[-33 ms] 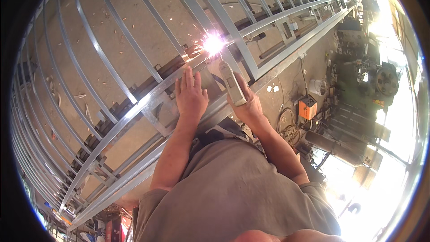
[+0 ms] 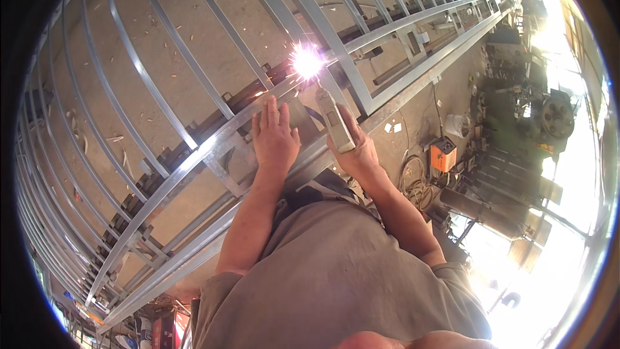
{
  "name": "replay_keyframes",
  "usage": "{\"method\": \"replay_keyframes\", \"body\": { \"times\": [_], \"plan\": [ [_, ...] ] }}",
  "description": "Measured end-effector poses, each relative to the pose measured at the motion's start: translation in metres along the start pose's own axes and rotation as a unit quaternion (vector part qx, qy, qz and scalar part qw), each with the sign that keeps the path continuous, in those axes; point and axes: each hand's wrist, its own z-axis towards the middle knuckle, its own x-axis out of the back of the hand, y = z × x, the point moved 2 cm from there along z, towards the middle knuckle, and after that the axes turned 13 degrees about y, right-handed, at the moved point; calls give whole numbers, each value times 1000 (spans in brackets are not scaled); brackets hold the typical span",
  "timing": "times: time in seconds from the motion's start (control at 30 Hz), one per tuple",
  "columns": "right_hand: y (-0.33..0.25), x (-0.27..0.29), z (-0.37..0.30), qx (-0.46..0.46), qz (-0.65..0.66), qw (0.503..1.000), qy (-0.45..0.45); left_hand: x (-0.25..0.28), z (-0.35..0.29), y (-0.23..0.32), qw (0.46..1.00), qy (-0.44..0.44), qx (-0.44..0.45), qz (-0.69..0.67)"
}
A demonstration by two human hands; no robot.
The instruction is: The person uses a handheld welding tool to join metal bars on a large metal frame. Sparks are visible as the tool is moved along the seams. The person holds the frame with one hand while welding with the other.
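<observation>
My right hand (image 2: 359, 155) is wrapped round the boxy, pale body of a welding torch (image 2: 337, 120). Its tip points up and away from me into a bright white-pink welding arc (image 2: 305, 63) throwing sparks. Glare hides the tip and the joint, where an upright bar meets the long rail of a metal railing frame (image 2: 216, 136). Left of the torch, my left hand (image 2: 276, 139) lies flat with fingers outstretched on the frame beside the rail. Nothing is held in it, and the fingertips point toward the arc from a short distance away.
Parallel metal bars (image 2: 142, 68) run away from me on the left and far side. To the right, an orange box-shaped machine (image 2: 443, 155) stands on the floor near coiled cable (image 2: 416, 178) and a white bucket (image 2: 458, 125). Farther right is machinery with a round wheel (image 2: 557, 118).
The spark spray has changed shape, and the glow at the arc differs slightly. Both hands and the welding torch look the same as before.
</observation>
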Motion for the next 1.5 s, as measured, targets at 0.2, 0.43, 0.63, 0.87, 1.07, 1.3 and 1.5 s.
{"method": "replay_keyframes", "body": {
  "times": [0.2,0.43,0.63,0.87,1.07,1.3,1.5],
  "plan": [
    [-3,2,-1,-2,27,1000,-3,-2,-1,-2,1000,11,-4,-4],
    [2,2,-4,12,34,999,4,-2,0,-2,1000,4,-1,-4],
    [4,3,-5,16,27,999,7,-1,1,-1,1000,-10,2,4],
    [6,5,-8,24,27,999,11,-2,0,-1,1000,-18,7,11],
    [9,8,-9,17,63,998,-6,-3,0,-1,1000,-19,9,13],
    [11,11,-10,14,61,998,-16,-3,0,-1,1000,-4,4,14],
    [17,15,-13,-1,89,996,-25,-2,1,1,1000,-8,8,14]
  ]
}}
